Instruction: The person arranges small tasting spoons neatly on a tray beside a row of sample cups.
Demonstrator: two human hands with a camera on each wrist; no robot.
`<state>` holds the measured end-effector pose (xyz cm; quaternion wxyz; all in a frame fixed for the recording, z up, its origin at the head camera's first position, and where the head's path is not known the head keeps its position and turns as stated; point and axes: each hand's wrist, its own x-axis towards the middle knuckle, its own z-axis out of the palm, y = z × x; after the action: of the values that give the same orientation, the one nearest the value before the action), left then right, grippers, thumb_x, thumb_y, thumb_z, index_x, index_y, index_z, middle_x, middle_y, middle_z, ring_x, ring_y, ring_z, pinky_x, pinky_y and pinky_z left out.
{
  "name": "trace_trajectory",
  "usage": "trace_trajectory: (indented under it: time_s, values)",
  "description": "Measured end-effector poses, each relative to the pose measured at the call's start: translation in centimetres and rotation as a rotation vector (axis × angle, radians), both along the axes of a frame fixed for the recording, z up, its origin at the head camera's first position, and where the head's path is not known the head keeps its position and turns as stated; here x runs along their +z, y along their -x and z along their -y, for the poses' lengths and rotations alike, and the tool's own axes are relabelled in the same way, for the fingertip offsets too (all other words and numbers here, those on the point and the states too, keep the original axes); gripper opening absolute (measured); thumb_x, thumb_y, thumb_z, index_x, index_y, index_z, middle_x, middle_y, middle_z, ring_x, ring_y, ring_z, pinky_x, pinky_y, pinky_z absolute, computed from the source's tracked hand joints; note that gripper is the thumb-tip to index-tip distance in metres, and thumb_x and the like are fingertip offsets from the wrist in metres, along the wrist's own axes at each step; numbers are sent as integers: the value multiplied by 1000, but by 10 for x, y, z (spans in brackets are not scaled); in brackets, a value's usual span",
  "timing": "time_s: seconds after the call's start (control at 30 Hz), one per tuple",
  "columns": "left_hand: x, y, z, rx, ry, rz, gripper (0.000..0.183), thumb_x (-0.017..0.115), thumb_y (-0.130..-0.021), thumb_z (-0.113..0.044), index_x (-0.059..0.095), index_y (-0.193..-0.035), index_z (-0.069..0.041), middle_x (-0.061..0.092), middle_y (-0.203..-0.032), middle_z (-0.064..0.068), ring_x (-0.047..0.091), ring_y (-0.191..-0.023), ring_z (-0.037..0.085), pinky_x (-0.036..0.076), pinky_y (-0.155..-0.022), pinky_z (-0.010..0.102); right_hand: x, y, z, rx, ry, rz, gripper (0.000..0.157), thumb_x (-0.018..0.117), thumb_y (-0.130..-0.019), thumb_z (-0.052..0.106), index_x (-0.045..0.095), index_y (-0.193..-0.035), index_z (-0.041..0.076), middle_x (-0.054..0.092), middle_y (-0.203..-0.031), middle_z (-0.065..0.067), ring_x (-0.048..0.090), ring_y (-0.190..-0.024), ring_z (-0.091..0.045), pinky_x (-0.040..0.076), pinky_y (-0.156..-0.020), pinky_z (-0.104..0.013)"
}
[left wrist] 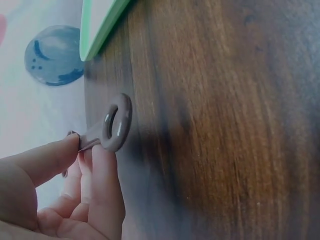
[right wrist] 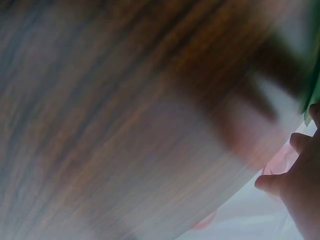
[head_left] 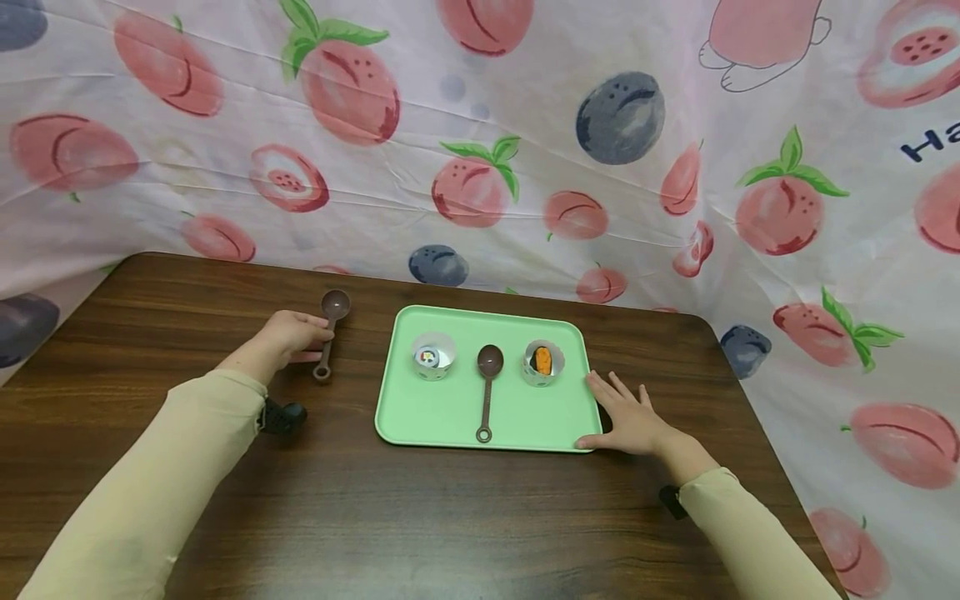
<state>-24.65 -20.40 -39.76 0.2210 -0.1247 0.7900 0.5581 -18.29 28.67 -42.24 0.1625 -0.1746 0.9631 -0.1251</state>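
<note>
Closest, a sleeve (head_left: 153, 483) leads to the left hand (head_left: 291, 335), pinching one spoon (head_left: 326, 352) left of the tray (head_left: 420, 417); handling that seems the step, and moving it calls for a steady pinch. Aboard are a cup (head_left: 438, 372), second spoon (head_left: 487, 390) and second cup (head_left: 538, 377); the right hand (head_left: 630, 421), fingers spread, touches the tray's right edge.
</note>
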Motion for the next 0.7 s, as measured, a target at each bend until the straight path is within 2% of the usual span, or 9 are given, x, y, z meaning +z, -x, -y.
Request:
trace_trajectory:
  time_s: [0.17, 0.33, 0.57, 0.7]
  values:
    - [1, 0, 2, 13, -41, 17, 52, 50, -95, -11, 32, -140, 9, 52, -106, 3, 49, -110, 23, 57, -76, 18, 0, 0, -2, 11, 26, 2, 107, 69, -73, 59, 15, -151, 10, 15, -157, -12, 7, -144, -39, 0, -107, -73]
    - [3, 0, 1, 16, -65, 29, 52, 51, -95, -11, 33, -140, 8, 52, -89, -8, 51, -95, 12, 57, -76, 18, 0, -2, -6, 30, 28, -2, 108, 70, -73, 58, 14, -151, 9, 15, -157, -13, 8, -143, -39, 1, -106, -74]
    - [6, -1, 0, 7, -99, 30, 51, 51, -95, -11, 33, -140, 7, 52, -80, -14, 52, -77, 1, 56, -77, 17, 1, -2, -5, 29, 40, 7, 110, 71, -72, 58, 13, -151, 9, 14, -157, -13, 7, -144, -38, 1, -107, -73]
    - [8, 0, -2, 4, -121, 30, 52, 51, -95, -11, 32, -140, 7, 53, -77, -16, 53, -73, -2, 56, -76, 16, 1, -1, -4, 29, 38, 11, 110, 71, -72, 58, 12, -151, 9, 14, -157, -13, 6, -144, -37, 0, -107, -73]
